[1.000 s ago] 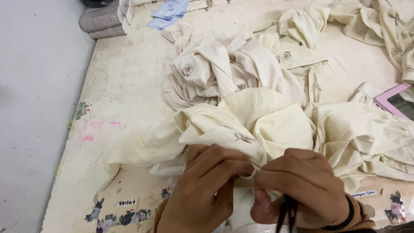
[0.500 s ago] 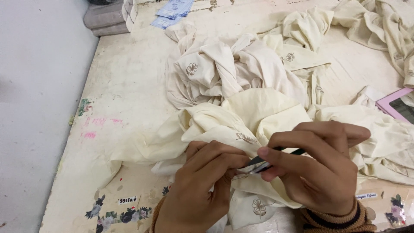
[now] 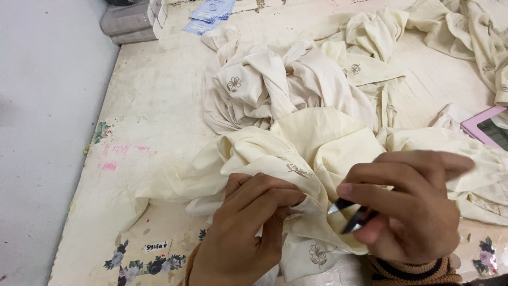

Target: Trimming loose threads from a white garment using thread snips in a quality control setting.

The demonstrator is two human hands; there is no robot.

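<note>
The left hand (image 3: 248,222) pinches a fold of cream embroidered cloth (image 3: 312,153) taut so the right hand (image 3: 413,212), gripping small snips (image 3: 352,214), can reach it.

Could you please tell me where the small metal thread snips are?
In the head view, the small metal thread snips sit lower right, pinched in the right hand against the cream embroidered fabric.

Around the work: a worn desk and its clutter

The cream desk (image 3: 159,106) carries pink paint smudges (image 3: 114,159) and flower stickers (image 3: 143,264) along its near edge. A second heap of cream embroidered fabric (image 3: 275,79) lies further back, blue packets (image 3: 211,13) and folded grey cloth (image 3: 127,24) sit at the far corner, and a pink-cased tablet (image 3: 489,127) lies at the right.
</note>
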